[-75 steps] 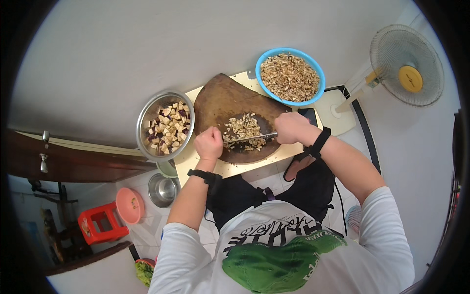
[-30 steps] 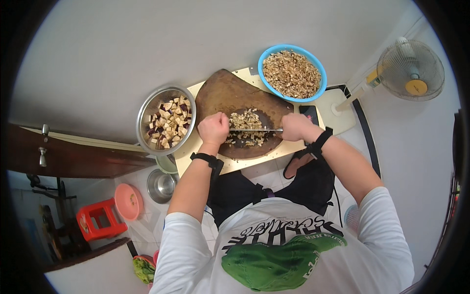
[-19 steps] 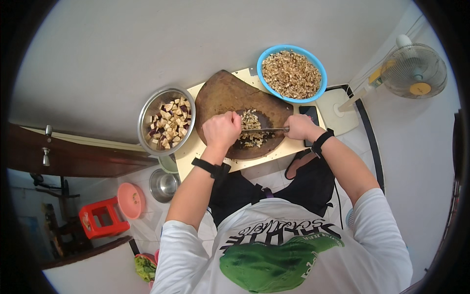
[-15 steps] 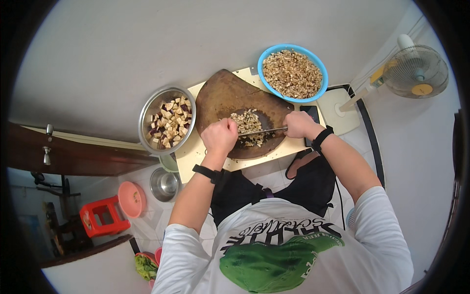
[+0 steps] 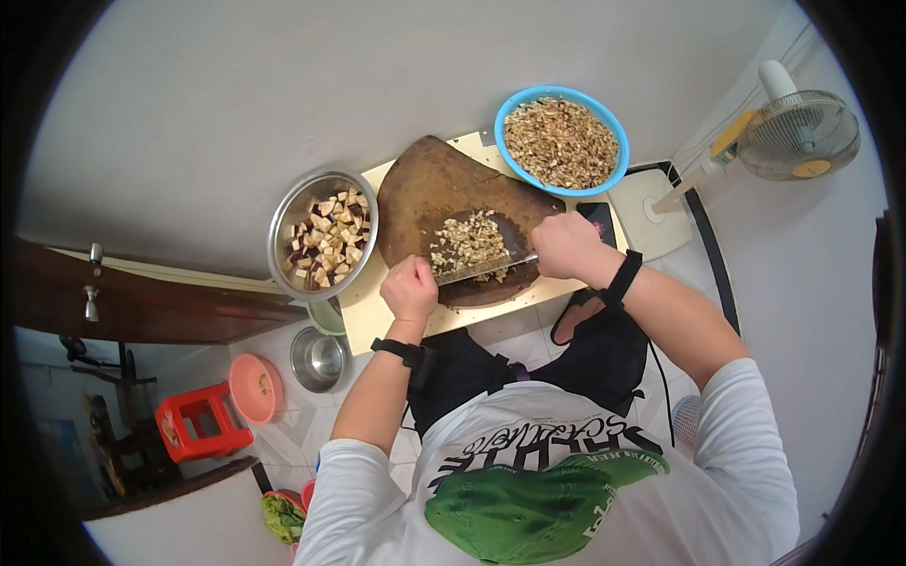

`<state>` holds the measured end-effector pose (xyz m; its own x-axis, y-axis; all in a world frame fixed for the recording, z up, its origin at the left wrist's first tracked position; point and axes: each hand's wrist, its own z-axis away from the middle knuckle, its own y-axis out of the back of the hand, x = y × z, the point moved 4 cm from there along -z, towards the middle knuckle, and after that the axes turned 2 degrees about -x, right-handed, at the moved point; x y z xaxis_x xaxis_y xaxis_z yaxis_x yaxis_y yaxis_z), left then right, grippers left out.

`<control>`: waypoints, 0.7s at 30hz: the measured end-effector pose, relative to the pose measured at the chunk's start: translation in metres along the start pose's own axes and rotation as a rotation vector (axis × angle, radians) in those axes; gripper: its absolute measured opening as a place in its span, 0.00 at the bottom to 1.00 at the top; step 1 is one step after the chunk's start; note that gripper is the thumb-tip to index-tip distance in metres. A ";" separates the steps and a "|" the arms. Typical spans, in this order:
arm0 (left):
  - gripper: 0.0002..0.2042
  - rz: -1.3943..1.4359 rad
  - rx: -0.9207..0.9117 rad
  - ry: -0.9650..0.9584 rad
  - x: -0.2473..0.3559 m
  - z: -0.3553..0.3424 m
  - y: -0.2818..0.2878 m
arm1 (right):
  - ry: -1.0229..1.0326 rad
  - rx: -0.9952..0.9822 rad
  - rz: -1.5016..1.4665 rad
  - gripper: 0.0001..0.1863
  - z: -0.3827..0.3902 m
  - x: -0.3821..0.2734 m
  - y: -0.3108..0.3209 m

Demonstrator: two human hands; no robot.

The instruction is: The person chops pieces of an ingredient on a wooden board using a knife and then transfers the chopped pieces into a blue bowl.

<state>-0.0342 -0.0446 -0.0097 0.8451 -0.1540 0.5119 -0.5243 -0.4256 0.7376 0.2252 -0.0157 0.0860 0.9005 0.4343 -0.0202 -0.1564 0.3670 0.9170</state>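
Note:
A kitchen knife (image 5: 481, 270) with a broad blade spans the near part of a thick wooden chopping board (image 5: 429, 184). My right hand (image 5: 566, 245) is closed round its handle end, and my left hand (image 5: 410, 287) closes on the blade's other end. Finely chopped pale bits (image 5: 469, 238), apparently eggplant, lie in a heap just beyond the blade. Left of the board, a steel bowl (image 5: 276, 236) contains purple-skinned eggplant chunks (image 5: 326, 231). At the far right, a blue basin (image 5: 499, 141) is filled with chopped bits (image 5: 562, 141).
A pale low table (image 5: 363, 325) carries the board, with a dark phone (image 5: 596, 219) at its right edge. To the right stands a fan (image 5: 800, 137). On the floor at left are a red stool (image 5: 200, 424), a pink basin (image 5: 255, 387) and a steel pot (image 5: 318, 358).
The knife has come nearer to me, and its blade now shows more of its flat side. Both hands have moved with it, slightly left; the chopped bits look more spread out.

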 end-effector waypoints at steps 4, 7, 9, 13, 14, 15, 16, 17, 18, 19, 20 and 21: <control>0.13 -0.064 -0.012 -0.125 0.025 -0.002 -0.001 | -0.032 -0.005 -0.030 0.11 -0.002 0.018 -0.045; 0.13 -0.120 -0.027 -0.211 0.029 -0.009 -0.002 | -0.085 -0.077 -0.139 0.13 0.003 0.020 -0.070; 0.13 -0.135 -0.045 -0.256 0.032 -0.016 0.000 | -0.094 -0.070 -0.155 0.13 0.001 0.022 -0.075; 0.13 -0.118 -0.051 -0.363 0.052 -0.042 0.007 | -0.098 0.039 -0.261 0.12 0.005 0.028 -0.083; 0.13 -0.119 -0.048 -0.396 0.058 -0.050 0.005 | -0.102 0.041 -0.262 0.12 0.006 0.029 -0.085; 0.13 -0.120 -0.046 -0.395 0.058 -0.057 0.004 | -0.135 0.033 -0.300 0.12 0.006 0.029 -0.085; 0.13 -0.118 -0.050 -0.414 0.058 -0.065 0.002 | -0.169 0.025 -0.338 0.13 0.006 0.028 -0.085; 0.13 -0.116 -0.053 -0.433 0.058 -0.071 0.001 | -0.168 0.026 -0.337 0.13 0.007 0.025 -0.084; 0.13 -0.115 -0.055 -0.437 0.057 -0.076 -0.002 | -0.207 0.015 -0.377 0.13 0.008 0.023 -0.085; 0.13 -0.122 -0.081 -0.454 0.056 -0.081 -0.005 | -0.246 0.004 -0.416 0.14 0.008 0.022 -0.086; 0.13 -0.130 -0.107 -0.470 0.055 -0.086 -0.008 | -0.249 0.006 -0.419 0.14 0.008 0.021 -0.084; 0.13 -0.128 -0.114 -0.473 0.055 -0.090 -0.011 | -0.263 0.002 -0.429 0.14 0.008 0.020 -0.085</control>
<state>0.0086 0.0313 0.0500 0.8442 -0.5055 0.1782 -0.3994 -0.3716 0.8381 0.2597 -0.0453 0.0111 0.9553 0.0224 -0.2949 0.2511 0.4655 0.8487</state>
